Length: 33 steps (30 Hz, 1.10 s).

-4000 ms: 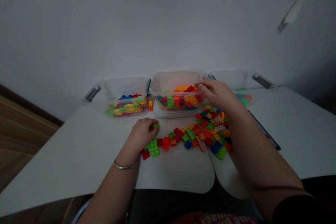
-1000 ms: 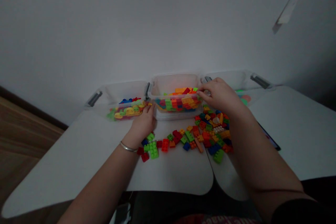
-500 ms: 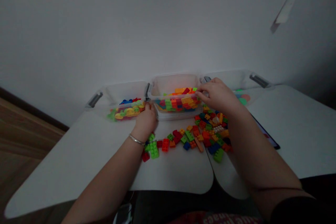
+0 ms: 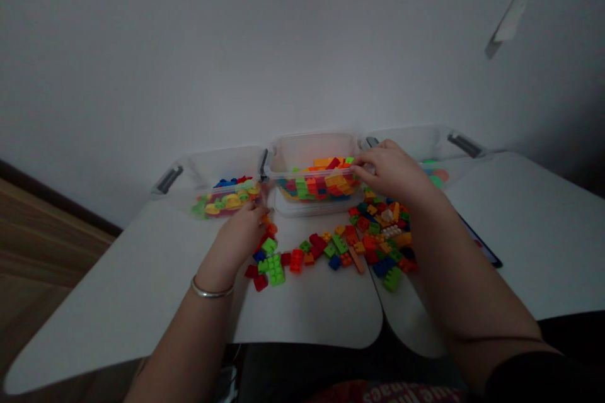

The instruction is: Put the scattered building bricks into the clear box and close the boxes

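Observation:
My left hand point(image 4: 236, 236), with a silver bangle at the wrist, is low over the table beside some orange and red toy bricks point(image 4: 268, 227). Its fingers look apart and hold nothing that I can see, though the palm side is hidden. My right hand point(image 4: 390, 170) is closed on the right rim of the clear plastic box point(image 4: 302, 174) in the middle. Orange, red and green bricks point(image 4: 326, 182) fill the lower part of that box. A row of loose bricks point(image 4: 319, 244) curves across the table to a larger pile point(image 4: 385, 230) under my right forearm.
A clear box point(image 4: 222, 164) on the left contains yellow, blue and green pieces. Another clear box point(image 4: 411, 138) stands at the right, partly behind my hand. A tablet-like device point(image 4: 479, 242) lies near my right forearm. The wall point(image 4: 302, 44) rises behind the boxes.
My left hand has come away from the middle box's left side, moving left and toward me, uncovering several bricks. My right hand stays at the rim.

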Tool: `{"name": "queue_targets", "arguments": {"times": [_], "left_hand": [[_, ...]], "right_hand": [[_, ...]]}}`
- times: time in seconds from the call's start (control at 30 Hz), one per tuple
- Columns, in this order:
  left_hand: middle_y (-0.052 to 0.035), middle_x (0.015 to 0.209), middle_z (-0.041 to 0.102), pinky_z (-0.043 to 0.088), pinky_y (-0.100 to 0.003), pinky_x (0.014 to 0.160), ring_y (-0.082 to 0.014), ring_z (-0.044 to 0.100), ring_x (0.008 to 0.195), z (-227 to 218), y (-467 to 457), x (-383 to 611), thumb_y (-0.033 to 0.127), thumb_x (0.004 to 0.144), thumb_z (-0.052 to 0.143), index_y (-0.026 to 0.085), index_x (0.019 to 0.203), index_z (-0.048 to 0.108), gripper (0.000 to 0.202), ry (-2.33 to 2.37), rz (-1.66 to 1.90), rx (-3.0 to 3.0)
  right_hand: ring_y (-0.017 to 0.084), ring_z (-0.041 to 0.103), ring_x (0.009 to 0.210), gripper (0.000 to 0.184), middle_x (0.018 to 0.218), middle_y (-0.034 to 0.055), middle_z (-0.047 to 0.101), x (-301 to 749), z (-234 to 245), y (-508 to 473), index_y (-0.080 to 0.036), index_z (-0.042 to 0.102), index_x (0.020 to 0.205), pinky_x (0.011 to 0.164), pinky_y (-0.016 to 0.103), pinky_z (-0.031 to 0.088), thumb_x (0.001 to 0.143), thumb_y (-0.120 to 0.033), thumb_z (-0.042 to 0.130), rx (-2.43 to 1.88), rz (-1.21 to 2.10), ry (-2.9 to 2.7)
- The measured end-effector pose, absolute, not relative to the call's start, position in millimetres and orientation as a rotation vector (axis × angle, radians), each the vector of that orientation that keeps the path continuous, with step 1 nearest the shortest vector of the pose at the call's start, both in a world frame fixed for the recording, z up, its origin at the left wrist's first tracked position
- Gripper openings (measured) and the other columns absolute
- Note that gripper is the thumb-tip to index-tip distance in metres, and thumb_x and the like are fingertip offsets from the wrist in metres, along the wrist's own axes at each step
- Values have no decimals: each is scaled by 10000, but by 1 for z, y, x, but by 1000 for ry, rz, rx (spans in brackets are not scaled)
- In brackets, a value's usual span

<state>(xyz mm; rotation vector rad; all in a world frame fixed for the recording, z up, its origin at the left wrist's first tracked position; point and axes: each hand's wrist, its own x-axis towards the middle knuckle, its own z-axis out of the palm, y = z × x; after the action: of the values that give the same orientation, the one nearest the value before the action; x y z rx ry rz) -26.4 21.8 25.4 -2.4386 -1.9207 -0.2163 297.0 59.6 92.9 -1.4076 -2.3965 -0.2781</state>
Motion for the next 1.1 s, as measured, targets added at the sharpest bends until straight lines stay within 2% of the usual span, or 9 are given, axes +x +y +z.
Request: {"name": "queue_targets", "arguments": {"times": [0.17, 0.3, 0.4, 0.57, 0.67, 0.83, 0.97, 1.1], "left_hand": [[-145, 1100, 683, 583, -369, 886, -243, 725, 924, 20, 21, -28, 57, 815, 559, 163, 1125, 733, 371, -1973, -322, -2421], [-149, 1108, 724, 560, -351, 914, -250, 717, 1002, 23, 15, -16, 41, 851, 524, 146, 1153, 705, 368, -2084, -236, -2417], [-159, 1089, 730, 554, -345, 884, -251, 720, 975, 26, 8, -6, 43, 874, 481, 123, 1155, 690, 359, -2047, -213, -2437], [-125, 1128, 722, 545, -359, 857, -266, 711, 998, 26, 3, 7, 138, 909, 517, 186, 1187, 689, 330, -2018, -219, -2514], [-100, 1062, 737, 546, -356, 837, -247, 711, 933, 23, 6, 7, 202, 904, 566, 198, 1115, 707, 253, -2021, -459, -2579], [-68, 1024, 751, 555, -363, 881, -234, 698, 961, 13, 10, 2, 317, 874, 620, 203, 1045, 705, 222, -1810, -1148, -2717], [-50, 924, 734, 580, -341, 787, -232, 691, 903, 10, 10, 0, 415, 847, 644, 202, 962, 695, 247, -1831, -1337, -2691], [-48, 884, 718, 587, -301, 662, -226, 691, 866, 10, 8, 0, 482, 809, 670, 202, 926, 675, 304, -1930, -1483, -2659]], "right_hand": [[263, 604, 850, 269, 841, 83, 751, 297, 92, 59, -197, 735, 844, 924, 428, 418, 954, -273, 501, -1416, -287, -2385], [260, 610, 857, 267, 853, 81, 756, 297, 92, 59, -188, 742, 875, 932, 426, 420, 957, -278, 504, -1390, -283, -2385], [263, 616, 866, 271, 853, 88, 754, 297, 92, 58, -190, 748, 874, 927, 431, 429, 956, -280, 506, -1389, -281, -2373], [277, 633, 912, 274, 941, 114, 761, 300, 91, 58, -178, 763, 946, 903, 436, 461, 944, -285, 510, -1381, -252, -2274], [276, 647, 952, 260, 997, 111, 761, 299, 91, 57, -176, 753, 984, 914, 438, 465, 933, -273, 517, -1291, -227, -2168], [232, 655, 928, 168, 969, 77, 751, 273, 92, 44, -191, 722, 950, 871, 377, 481, 889, -212, 567, -1073, -32, -2100], [187, 653, 865, 113, 945, 59, 737, 237, 80, 31, -179, 701, 958, 799, 312, 489, 881, -210, 626, -947, 288, -2204], [185, 664, 888, 161, 983, 72, 734, 212, 59, 29, -158, 689, 1013, 786, 298, 491, 868, -226, 680, -963, 526, -2316]]}}
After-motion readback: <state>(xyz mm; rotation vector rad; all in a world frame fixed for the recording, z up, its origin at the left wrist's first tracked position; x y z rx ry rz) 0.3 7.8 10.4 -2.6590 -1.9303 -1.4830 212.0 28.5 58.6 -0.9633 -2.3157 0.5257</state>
